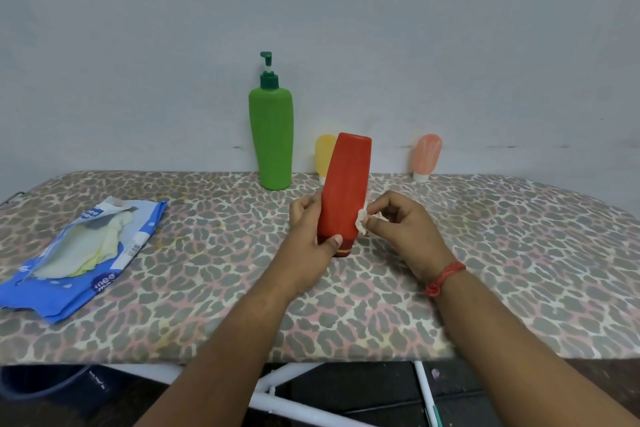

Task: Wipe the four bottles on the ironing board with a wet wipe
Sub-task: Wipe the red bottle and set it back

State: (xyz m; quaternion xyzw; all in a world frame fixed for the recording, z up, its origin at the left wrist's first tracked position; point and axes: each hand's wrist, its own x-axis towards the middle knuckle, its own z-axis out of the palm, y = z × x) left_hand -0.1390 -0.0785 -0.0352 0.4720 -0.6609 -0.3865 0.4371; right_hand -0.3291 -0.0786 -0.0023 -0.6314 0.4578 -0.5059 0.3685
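A red bottle (344, 184) stands cap-down near the middle of the leopard-print ironing board (207, 305). My left hand (311, 239) grips its lower part, thumb across the dark red cap. My right hand (398, 229) pinches a small crumpled white wet wipe (362, 220) against the bottle's right side. Behind, by the wall, stands a tall green pump bottle (272, 139). A small yellow bottle (323, 156) is partly hidden behind the red one. A small peach bottle (426, 156) stands to the right, cap down.
An open blue wet-wipe pack (83, 253) lies on the board's left part, wipes showing. A grey wall rises right behind the bottles. The board's white metal legs (287, 402) and a dark floor show under the near edge.
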